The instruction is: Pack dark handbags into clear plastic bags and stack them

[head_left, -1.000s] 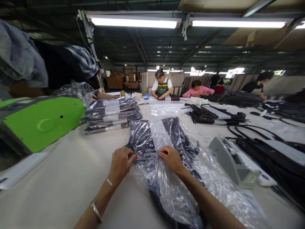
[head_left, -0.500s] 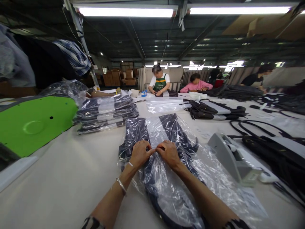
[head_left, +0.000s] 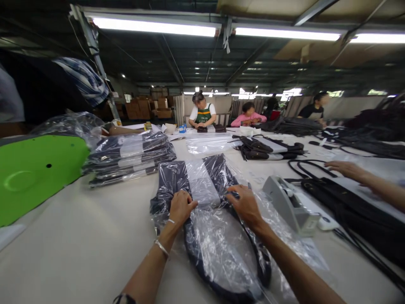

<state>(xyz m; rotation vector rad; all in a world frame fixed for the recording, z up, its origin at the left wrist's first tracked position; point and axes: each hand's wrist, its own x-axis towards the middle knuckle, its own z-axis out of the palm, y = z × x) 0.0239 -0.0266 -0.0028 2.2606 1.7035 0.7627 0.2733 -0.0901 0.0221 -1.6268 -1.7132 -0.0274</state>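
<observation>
A dark bag with a white stripe lies in a clear plastic bag [head_left: 202, 185] on the beige table [head_left: 79, 236] in front of me. My left hand [head_left: 180, 207] rests on its left side with the fingers curled, pinching the plastic. My right hand [head_left: 245, 204] presses on the right side, fingers bent over the plastic and the dark fabric. The bag's dark handles [head_left: 221, 270] loop toward me inside the plastic between my forearms.
A stack of bagged dark bags [head_left: 129, 158] sits at the back left beside a green machine cover [head_left: 34, 173]. A grey tape dispenser [head_left: 291, 204] stands right of my hands. Another person's hand [head_left: 348, 169] reaches over black bags [head_left: 354, 207] at right. People work at the far end.
My hands were together at the middle of the plastic bag; they have moved apart, the left to the left side and the right to the right side. Another person's hand has come in at right.
</observation>
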